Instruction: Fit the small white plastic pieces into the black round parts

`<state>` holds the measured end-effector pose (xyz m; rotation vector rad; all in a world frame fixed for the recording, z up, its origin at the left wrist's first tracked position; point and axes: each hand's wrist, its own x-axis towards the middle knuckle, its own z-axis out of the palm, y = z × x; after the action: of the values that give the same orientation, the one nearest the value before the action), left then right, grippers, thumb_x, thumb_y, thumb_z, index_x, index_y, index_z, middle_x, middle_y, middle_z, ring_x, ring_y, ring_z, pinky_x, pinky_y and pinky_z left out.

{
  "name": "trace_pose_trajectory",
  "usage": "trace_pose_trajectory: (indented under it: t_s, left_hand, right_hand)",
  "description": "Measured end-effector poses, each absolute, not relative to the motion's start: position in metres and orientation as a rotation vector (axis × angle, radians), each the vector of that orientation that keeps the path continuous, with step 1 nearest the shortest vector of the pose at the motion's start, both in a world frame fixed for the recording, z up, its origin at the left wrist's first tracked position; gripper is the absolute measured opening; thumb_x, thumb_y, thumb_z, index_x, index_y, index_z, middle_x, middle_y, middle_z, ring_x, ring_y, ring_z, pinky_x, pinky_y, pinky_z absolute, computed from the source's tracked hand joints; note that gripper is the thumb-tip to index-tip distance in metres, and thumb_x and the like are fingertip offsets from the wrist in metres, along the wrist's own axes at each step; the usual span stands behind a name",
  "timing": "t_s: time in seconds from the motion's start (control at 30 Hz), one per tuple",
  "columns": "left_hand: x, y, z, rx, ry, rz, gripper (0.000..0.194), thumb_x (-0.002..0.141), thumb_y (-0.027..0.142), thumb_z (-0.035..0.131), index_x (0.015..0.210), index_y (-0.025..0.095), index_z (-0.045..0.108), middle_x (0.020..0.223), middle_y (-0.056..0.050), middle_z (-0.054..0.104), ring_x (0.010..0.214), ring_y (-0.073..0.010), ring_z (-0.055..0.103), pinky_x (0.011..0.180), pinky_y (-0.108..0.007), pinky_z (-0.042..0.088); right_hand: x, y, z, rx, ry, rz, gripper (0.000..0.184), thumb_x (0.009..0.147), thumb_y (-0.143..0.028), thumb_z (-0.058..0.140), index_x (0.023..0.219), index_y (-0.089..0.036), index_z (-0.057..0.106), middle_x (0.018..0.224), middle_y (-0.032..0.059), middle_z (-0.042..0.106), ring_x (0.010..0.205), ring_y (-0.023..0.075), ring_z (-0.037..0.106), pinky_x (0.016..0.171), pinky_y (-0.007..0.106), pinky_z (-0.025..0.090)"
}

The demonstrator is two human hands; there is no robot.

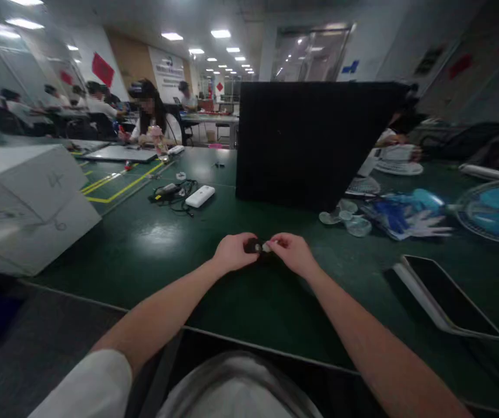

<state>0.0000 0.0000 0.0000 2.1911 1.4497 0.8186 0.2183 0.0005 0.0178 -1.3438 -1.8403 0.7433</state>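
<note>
Both hands meet over the dark green table [154, 244] in front of me. My left hand [232, 252] is closed around a small black part [253, 245]. My right hand [292, 251] pinches a tiny pale piece [266, 247] at the end of that part. The fingertips of the two hands nearly touch. What the small part is, I cannot make out.
A tall black panel [310, 142] stands just behind the hands. White boxes [23, 203] sit at the left, a white power bank [199, 196] with cables behind. Clear plastic pieces [345, 219], blue gloves [406, 217], a fan [497, 212] and a tablet [445, 296] lie right. People sit at far tables.
</note>
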Motion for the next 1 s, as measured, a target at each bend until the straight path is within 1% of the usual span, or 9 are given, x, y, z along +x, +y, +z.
trace_pose_trajectory:
  t_s: [0.17,0.37,0.47,0.53,0.6,0.67,0.83,0.93,1.0]
  left_hand:
    - [0.002,-0.002,0.001,2.099,1.387,0.86,0.045,0.075,0.037,0.075,0.118,0.026,0.072,0.098,0.0,0.078,0.085,-0.0186,0.072,0.079,-0.027,0.055]
    - [0.0,0.0,0.0,2.079,1.349,0.832,0.048,0.076,0.039,0.075,0.122,0.026,0.07,0.101,-0.002,0.077,0.087,-0.0192,0.072,0.079,-0.029,0.056]
    - [0.0,0.001,0.001,2.033,1.348,0.847,0.048,0.076,0.039,0.076,0.122,0.025,0.07,0.104,-0.003,0.077,0.09,-0.0194,0.072,0.083,-0.03,0.056]
    - [0.0,0.001,0.003,2.02,1.359,0.843,0.049,0.077,0.038,0.077,0.123,0.024,0.07,0.104,-0.004,0.077,0.092,-0.0198,0.072,0.085,-0.03,0.056]
    - [0.0,0.001,0.004,2.021,1.364,0.839,0.049,0.077,0.038,0.077,0.124,0.024,0.069,0.104,-0.004,0.077,0.092,-0.02,0.072,0.085,-0.031,0.056]
    - [0.0,0.0,0.006,2.029,1.356,0.84,0.048,0.078,0.038,0.077,0.123,0.025,0.069,0.105,-0.003,0.077,0.093,-0.02,0.072,0.086,-0.03,0.056]
    - [-0.001,-0.002,0.01,2.012,1.381,0.829,0.048,0.078,0.037,0.077,0.124,0.025,0.069,0.106,-0.003,0.077,0.095,-0.0204,0.072,0.088,-0.031,0.056]
    - [-0.002,-0.001,0.01,1.998,1.379,0.823,0.049,0.079,0.038,0.076,0.126,0.025,0.068,0.106,-0.004,0.077,0.096,-0.0203,0.072,0.09,-0.032,0.055]
    - [-0.002,-0.001,0.01,1.995,1.395,0.821,0.049,0.079,0.038,0.077,0.126,0.026,0.068,0.107,-0.004,0.076,0.097,-0.0205,0.072,0.091,-0.033,0.055]
  right_hand:
    - [0.218,-0.006,0.026,-1.385,-1.891,0.641,0.018,0.083,-0.038,0.07,0.082,-0.02,0.074,0.073,0.0038,0.072,0.064,0.0179,0.062,0.06,0.031,0.046]
    - [0.214,-0.012,0.028,-1.345,-1.909,0.83,0.019,0.082,-0.039,0.073,0.086,-0.021,0.073,0.075,0.0019,0.071,0.065,0.0168,0.062,0.061,0.03,0.048]
    - [0.218,-0.006,0.025,-1.291,-1.778,0.895,0.03,0.082,-0.045,0.074,0.1,-0.02,0.072,0.074,0.0014,0.068,0.063,0.0161,0.059,0.06,0.03,0.047]
    - [0.223,-0.002,0.023,-1.246,-1.669,0.88,0.037,0.086,-0.051,0.068,0.106,-0.02,0.071,0.073,0.0007,0.065,0.062,0.0158,0.057,0.059,0.03,0.045]
    - [0.228,0.001,0.022,-1.22,-1.585,0.844,0.041,0.09,-0.057,0.061,0.104,-0.02,0.071,0.07,0.0002,0.06,0.062,0.0156,0.054,0.058,0.029,0.044]
    - [0.233,0.003,0.021,-1.23,-1.537,0.819,0.046,0.091,-0.061,0.058,0.102,-0.019,0.072,0.068,0.0,0.058,0.061,0.0154,0.052,0.058,0.029,0.043]
    - [0.243,0.011,0.015,-1.448,-1.484,0.796,0.055,0.089,-0.07,0.055,0.097,-0.019,0.074,0.068,0.0017,0.058,0.06,0.0159,0.052,0.054,0.029,0.039]
    - [0.25,0.021,0.01,-1.609,-1.389,0.866,0.061,0.086,-0.074,0.054,0.093,-0.017,0.075,0.063,0.0027,0.058,0.057,0.0163,0.051,0.051,0.028,0.036]
    - [0.255,0.027,0.007,-1.624,-1.319,0.917,0.063,0.085,-0.076,0.053,0.092,-0.017,0.074,0.061,0.0035,0.059,0.055,0.016,0.051,0.049,0.028,0.035]
